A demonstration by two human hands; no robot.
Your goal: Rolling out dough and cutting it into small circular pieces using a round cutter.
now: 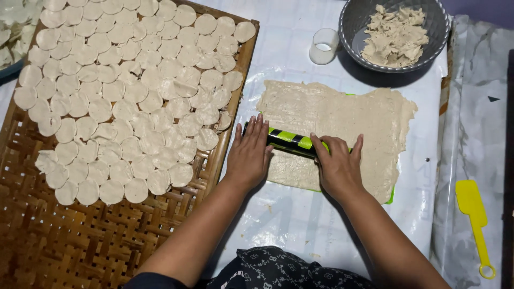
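Green-striped roller (289, 141) under your flat, open left hand (249, 154) and right hand (338, 166): press evenly, thinning the dough sheet (342, 115) uniformly.

bare forearms, no sleeves in view, dark garment with small pale floral print

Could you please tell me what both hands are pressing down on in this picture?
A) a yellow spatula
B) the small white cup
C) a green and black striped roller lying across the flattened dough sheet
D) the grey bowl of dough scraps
C: the left hand and the right hand rest palms down on either end of the striped roller, which lies across the dough sheet; the yellow spatula lies untouched off to the right.
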